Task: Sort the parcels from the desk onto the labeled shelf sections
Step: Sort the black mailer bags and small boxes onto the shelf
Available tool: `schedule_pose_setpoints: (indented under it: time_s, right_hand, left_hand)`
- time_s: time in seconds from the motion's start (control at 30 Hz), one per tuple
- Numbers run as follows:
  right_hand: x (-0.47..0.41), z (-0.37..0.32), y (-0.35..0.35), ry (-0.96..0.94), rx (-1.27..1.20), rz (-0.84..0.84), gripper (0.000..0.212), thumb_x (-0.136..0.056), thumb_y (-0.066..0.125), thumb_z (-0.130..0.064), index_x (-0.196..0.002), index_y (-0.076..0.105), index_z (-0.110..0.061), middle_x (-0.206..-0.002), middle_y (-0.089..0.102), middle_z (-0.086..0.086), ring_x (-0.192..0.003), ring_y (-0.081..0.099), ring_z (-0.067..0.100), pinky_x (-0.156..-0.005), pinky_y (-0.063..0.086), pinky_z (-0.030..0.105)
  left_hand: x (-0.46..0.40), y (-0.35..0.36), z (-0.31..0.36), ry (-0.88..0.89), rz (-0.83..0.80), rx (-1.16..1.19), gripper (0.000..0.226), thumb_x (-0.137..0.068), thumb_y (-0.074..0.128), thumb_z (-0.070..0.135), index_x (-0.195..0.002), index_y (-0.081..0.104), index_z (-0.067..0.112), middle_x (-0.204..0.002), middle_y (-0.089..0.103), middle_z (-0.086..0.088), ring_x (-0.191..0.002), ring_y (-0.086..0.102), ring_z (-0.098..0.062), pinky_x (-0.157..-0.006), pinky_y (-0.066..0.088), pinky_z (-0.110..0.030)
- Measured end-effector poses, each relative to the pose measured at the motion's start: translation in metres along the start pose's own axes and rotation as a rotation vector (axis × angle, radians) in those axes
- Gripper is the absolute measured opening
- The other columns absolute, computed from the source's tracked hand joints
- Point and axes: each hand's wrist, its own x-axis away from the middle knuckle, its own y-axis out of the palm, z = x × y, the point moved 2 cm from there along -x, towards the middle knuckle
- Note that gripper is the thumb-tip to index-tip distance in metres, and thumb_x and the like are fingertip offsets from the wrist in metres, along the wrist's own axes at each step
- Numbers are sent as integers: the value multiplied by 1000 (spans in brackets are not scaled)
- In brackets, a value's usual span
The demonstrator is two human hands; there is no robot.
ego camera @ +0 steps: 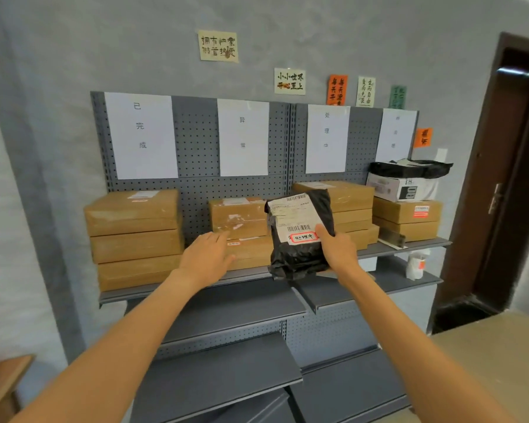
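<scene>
My right hand [338, 250] grips a black plastic parcel bag [300, 233] by its lower right side, thumb on its white shipping label with a red-framed sticker. The bag stands upright in front of the top shelf [257, 274], between the second and third sections. My left hand [206, 254] reaches forward with straight fingers, touching the front of the brown boxes [240, 218] in the second section. Four white paper labels hang on the pegboard [196, 141] above the sections.
Three brown boxes [135, 236] are stacked at the far left. More brown boxes [348, 203] fill the third section. The fourth holds brown boxes [406, 218], a white box and a black bag. Lower shelves [242, 303] stick out below. A dark door [501, 184] stands right, a desk corner [495, 346] lower right.
</scene>
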Motion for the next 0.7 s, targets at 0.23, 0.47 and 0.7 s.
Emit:
schedule_pose_setpoints:
  time_s: [0.23,0.47,0.7]
  right_hand:
    - [-48,48,-55,78,56,56,49,-95,46,-51,-109,58,-5,-107,61,11,-97,56,27,-88,49,41]
    - [-69,85,-100,161,69,110,50,-94,46,-49,-116,59,-6,-110,63,8,-102,59,28,-92,50,42]
    - [-115,109,-152,192,82,254,26,-98,47,-41,-102,52,-15,-102,61,6,-95,60,25,-88,52,37]
  left_hand:
    - [-47,37,69,75,-56,-4,61,-99,44,39,-148,26,9,-145,42,-9,-134,37,-25,-105,33,-34]
    - [-94,82,119,171,-97,42,52,-97,46,38,-139,39,7,-135,50,-11,-122,46,-27,-94,39,-34]
    - [-155,138,168,306,-123,169,45,-96,49,39,-130,48,9,-131,53,-7,-122,46,-23,-93,43,-34]
